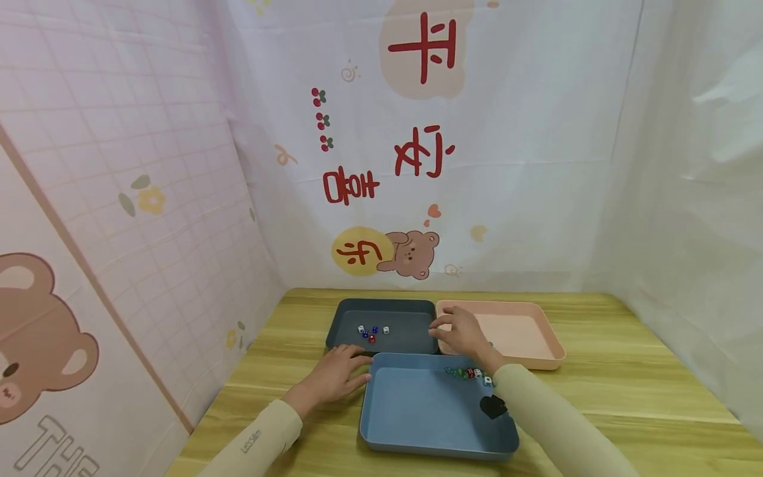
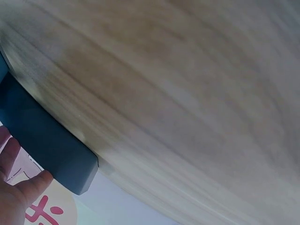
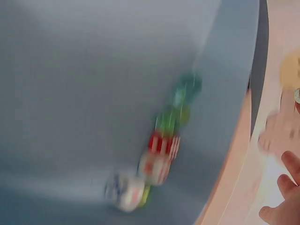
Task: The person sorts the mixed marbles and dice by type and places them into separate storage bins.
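Note:
My right hand (image 1: 465, 334) is over the seam between the dark tray (image 1: 411, 324) and the pink tray (image 1: 524, 334); its fingertips pinch a small pale die (image 3: 297, 96), mostly cut off in the right wrist view. My left hand (image 1: 335, 374) lies relaxed, its fingers by the dark tray's front left corner and its thumb at the blue tray (image 1: 429, 404). Fingers (image 2: 35, 185) touch a tray wall in the left wrist view. A row of small dice, green, red (image 1: 471, 373) and white (image 1: 487, 381), lies along the blue tray's far right side.
Inside the dark tray are several dice, white (image 1: 386, 330), blue (image 1: 375, 329) and red (image 1: 372, 338). A black patch (image 1: 493, 407) shows at the blue tray's right side. The wooden table (image 1: 620, 377) meets a printed cloth (image 1: 524, 199) behind the trays.

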The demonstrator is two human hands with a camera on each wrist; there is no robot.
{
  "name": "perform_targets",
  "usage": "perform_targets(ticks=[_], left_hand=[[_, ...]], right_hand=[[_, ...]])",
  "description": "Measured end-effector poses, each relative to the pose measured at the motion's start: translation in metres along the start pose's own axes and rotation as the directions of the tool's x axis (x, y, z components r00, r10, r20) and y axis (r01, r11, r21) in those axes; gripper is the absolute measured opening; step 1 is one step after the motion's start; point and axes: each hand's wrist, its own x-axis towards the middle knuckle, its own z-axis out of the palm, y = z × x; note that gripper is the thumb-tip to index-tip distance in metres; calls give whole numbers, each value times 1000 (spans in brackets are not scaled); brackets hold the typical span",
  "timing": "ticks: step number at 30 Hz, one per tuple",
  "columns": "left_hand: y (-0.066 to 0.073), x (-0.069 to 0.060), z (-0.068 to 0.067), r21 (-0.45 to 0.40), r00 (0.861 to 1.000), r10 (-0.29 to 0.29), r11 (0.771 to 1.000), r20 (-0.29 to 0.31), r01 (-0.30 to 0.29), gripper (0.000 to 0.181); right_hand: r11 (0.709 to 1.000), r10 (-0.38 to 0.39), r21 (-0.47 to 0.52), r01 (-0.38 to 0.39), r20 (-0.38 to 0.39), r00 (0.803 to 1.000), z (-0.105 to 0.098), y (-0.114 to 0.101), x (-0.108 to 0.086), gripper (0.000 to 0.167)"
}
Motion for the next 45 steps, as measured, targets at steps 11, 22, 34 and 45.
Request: perform_targets(ticks=[11,22,34,45], left_hand=[[1,0,-2,4,1000,10,1000,2,-10,39],[-1,0,-1,11,1000,12,1000,3,-12,40],[-1,-1,1,6,999,37,999,-28,-37,39],[1,0,0,2,1000,8,1000,-8,-8,40]], right_hand=[[960,225,-156,-234,-75,972,-60,67,-23,25],[936,312,-146,-321,-86,946,-68,110,-52,22],[942,257,-185,-281,-146,955,-72,115,-54,30],[942,260,-183,-280,-124,958,-80,114,-57,31]])
